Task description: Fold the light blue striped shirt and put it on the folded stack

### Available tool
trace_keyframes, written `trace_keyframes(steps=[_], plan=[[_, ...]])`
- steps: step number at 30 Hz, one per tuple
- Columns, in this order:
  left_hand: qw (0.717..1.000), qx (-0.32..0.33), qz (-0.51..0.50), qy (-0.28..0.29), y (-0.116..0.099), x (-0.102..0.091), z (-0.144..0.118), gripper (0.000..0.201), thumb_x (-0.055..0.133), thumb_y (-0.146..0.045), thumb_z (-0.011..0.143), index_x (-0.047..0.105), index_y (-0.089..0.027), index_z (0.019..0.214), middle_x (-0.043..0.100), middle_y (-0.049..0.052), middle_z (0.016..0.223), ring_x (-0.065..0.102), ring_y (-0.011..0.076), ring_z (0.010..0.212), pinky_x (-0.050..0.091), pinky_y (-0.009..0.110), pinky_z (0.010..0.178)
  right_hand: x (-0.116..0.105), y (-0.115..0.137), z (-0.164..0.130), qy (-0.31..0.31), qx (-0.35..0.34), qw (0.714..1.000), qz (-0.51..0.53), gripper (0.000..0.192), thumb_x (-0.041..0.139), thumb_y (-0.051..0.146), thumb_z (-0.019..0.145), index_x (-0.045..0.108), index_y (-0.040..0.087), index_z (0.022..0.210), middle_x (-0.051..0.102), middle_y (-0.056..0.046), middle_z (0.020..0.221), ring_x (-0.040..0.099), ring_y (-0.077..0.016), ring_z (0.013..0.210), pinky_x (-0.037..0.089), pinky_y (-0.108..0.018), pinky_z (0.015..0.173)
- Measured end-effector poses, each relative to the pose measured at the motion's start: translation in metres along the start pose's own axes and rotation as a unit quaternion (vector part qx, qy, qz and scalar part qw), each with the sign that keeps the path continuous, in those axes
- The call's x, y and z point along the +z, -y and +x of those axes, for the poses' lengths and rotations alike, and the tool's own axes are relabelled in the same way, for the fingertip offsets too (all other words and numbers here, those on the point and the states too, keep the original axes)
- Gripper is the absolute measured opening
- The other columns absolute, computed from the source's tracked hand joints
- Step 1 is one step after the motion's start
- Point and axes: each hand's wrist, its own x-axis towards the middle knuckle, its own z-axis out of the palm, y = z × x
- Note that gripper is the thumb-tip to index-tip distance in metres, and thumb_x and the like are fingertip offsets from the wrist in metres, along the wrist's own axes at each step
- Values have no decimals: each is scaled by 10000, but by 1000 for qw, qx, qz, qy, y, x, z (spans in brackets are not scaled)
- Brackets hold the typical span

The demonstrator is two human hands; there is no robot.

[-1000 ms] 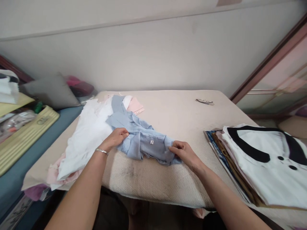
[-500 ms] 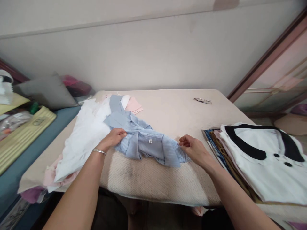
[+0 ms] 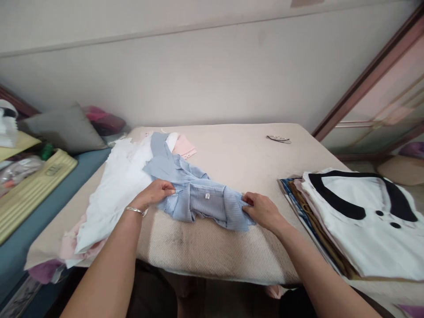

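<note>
A light blue striped shirt (image 3: 198,194) lies bunched on the beige bed (image 3: 238,159), its inner label showing. My left hand (image 3: 155,193), with a bracelet on the wrist, pinches the shirt's left edge. At the right end of the shirt my right hand (image 3: 261,210) grips the fabric. The shirt's far part rests on a heap of white clothing (image 3: 119,190) at the left.
A stack of folded clothes topped by a white garment with black trim (image 3: 364,216) sits at the right. A pink cloth (image 3: 185,148) and a small dark object (image 3: 278,139) lie further back. A grey pillow (image 3: 66,128) and a yellow case (image 3: 33,185) are at the left.
My right hand moved slightly left and closed on the shirt's right end, bunching it a little. The left hand stayed on the left edge.
</note>
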Motion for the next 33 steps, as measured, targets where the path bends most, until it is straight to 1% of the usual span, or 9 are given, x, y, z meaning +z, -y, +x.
trace_keyframes(steps=[4,7,10,14,19,22,25,29,33], plan=[[1000,12,5,-7,2,-2,-1,366,614,-497,771,697,-140,767,540,-23,603,404,122,585,301,247,565,3,-1,1,2,-3,1000,14,73,598,151,780,577,217,755,639,-3,747,541,-159,692,282,-274,608],[1000,25,-5,-16,1,-2,-4,420,610,-510,803,731,-134,949,639,19,757,492,150,679,364,256,619,5,-3,2,-1,-9,1000,13,81,568,144,777,547,211,738,619,-12,716,524,-162,674,275,-279,616],[1000,7,-18,12,-1,-2,-6,518,638,-513,806,694,-133,1153,629,15,752,492,147,646,353,254,588,8,-6,3,4,-17,1000,16,75,546,149,780,522,209,742,609,-21,697,517,-164,653,267,-285,605],[999,17,7,31,4,-1,-6,600,734,-475,730,666,-152,1231,665,40,860,569,176,739,422,269,659,9,-8,4,15,-41,999,33,84,525,154,788,499,213,734,604,-17,675,519,-164,638,275,-288,589],[996,23,84,19,9,3,-1,471,748,-431,705,726,-163,1092,710,87,1063,625,230,945,445,298,811,6,-8,3,44,-47,996,63,112,515,159,776,472,221,692,594,-8,638,518,-161,618,290,-287,580],[993,19,118,12,7,6,0,314,716,-395,716,739,-170,934,710,32,907,602,195,818,405,275,721,4,-7,3,58,-48,994,79,111,506,146,750,464,224,683,584,-1,626,517,-160,619,295,-284,574],[991,37,130,20,3,8,-1,165,671,-340,724,684,-176,717,595,-34,670,485,137,643,313,262,613,3,-7,3,54,-49,994,79,93,506,158,748,471,226,694,583,1,636,524,-164,634,306,-284,580],[990,62,121,32,0,8,-4,222,631,-289,715,546,-174,545,397,-61,536,331,107,556,218,273,565,3,-7,3,39,-50,993,98,32,507,208,761,532,218,780,627,-12,720,562,-176,685,343,-287,619],[991,73,111,24,0,10,-4,253,599,-273,717,497,-171,509,339,-63,516,293,102,543,194,274,565,2,-8,3,42,-54,993,97,76,515,274,762,558,216,788,629,-18,723,563,-188,690,345,-298,629]])
